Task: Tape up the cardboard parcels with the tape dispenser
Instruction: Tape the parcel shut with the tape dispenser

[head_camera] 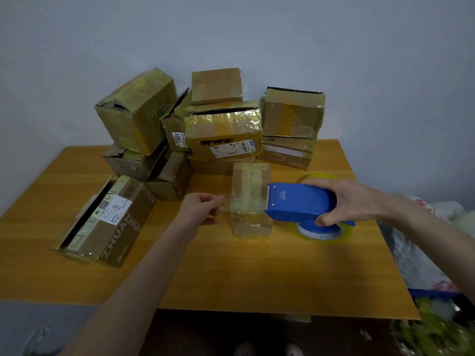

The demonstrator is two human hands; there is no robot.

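A small cardboard parcel (251,199) stands on the wooden table (231,273) in front of me. My right hand (344,199) grips the blue tape dispenser (298,200), whose yellowish tape roll (321,233) shows below it; the dispenser's mouth is at the parcel's right side. A strip of clear tape (227,205) runs from the dispenser across the parcel's front. My left hand (199,208) pinches the free end of that strip just left of the parcel.
A heap of taped cardboard boxes (223,129) fills the back of the table against the wall. A long box printed ZHUAN (108,219) lies at the left. Plastic bags (424,253) sit off the table's right edge. My feet show below.
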